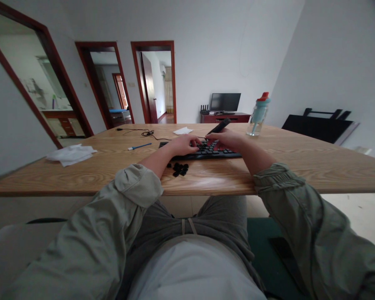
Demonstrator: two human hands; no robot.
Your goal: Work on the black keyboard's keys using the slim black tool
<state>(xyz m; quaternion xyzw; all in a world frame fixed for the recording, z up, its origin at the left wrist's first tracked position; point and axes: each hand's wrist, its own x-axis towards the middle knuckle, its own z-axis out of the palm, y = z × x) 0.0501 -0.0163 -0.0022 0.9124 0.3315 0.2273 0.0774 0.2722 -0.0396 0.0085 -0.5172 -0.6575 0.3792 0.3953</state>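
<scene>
We see both hands resting on a black keyboard (203,151) that lies near the middle of a wooden table (300,160). The left hand (183,144) sits on the keyboard's left half, fingers curled down onto the keys; whether it pinches anything we cannot tell. The right hand (224,140) rests on the right half and grips a dark tool (219,126) that sticks up and away toward 1 o'clock from the knuckles.

A small pile of loose black keycaps (179,168) lies on the table just beside the keyboard, at 7 o'clock from it, close to the left forearm. At 10 o'clock from the keyboard we see a blue pen (139,146), and further out a black cable (143,132). A white tissue (182,131) lies at 11 o'clock, near the far edge. A clear bottle (258,114) with a teal and red cap stands at 2 o'clock, apart from the right hand. A crumpled white cloth (71,154) lies well apart at 9 o'clock.
</scene>
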